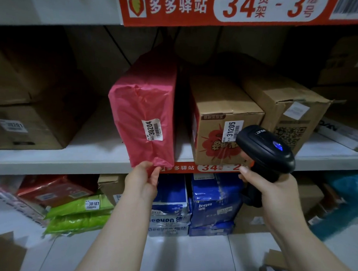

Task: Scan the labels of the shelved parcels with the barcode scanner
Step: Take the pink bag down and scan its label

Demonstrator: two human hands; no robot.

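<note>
The left hand (pixel 144 180) pinches the crinkled lower corner of the pink plastic-wrapped parcel (pixel 145 108) standing on the white shelf (pixel 59 157). The right hand (pixel 271 190) is curled around the handle of the smooth black barcode scanner (pixel 265 150), just before the cardboard box (pixel 222 121) beside the parcel.

On the middle shelf (pixel 53 160) a wrapped parcel (pixel 144 108) stands upright at the front edge, a box (pixel 220 121) just to its right and a second box (pixel 282 103) right of that. The left hand (pixel 143 181) pinches the parcel's lower front corner; the right hand (pixel 273 188) holds the scanner (pixel 266 150) before the first box. More parcels lie on the floor below
</note>
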